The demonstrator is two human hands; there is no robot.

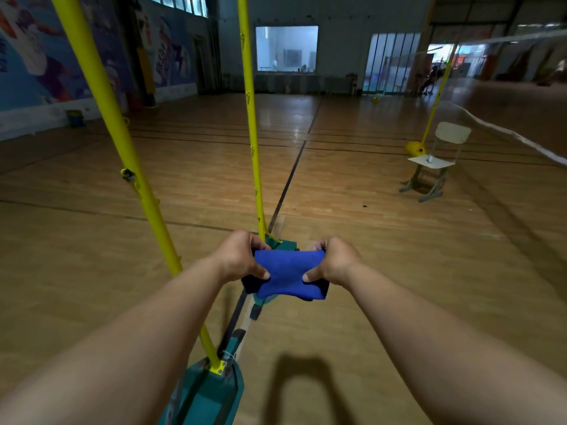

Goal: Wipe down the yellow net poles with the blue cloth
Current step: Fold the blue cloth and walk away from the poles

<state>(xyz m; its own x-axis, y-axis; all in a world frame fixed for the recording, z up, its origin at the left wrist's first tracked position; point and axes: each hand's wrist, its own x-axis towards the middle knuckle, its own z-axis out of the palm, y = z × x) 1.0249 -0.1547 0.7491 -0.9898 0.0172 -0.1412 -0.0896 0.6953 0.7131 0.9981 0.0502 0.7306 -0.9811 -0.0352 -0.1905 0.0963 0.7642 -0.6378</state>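
Blue cloth (290, 273) between left hand (241, 256) and right hand (333, 260)

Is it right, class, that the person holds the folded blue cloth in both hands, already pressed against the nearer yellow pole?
Not quite. The head view shows the left hand and right hand gripping the folded blue cloth, but it is held in the air between the two poles, touching neither the nearer yellow pole nor the farther one.

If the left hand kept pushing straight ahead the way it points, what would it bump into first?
Probably the farther yellow pole, near its green base. The left hand, gripping the blue cloth, sits just before it, though depth is uncertain.
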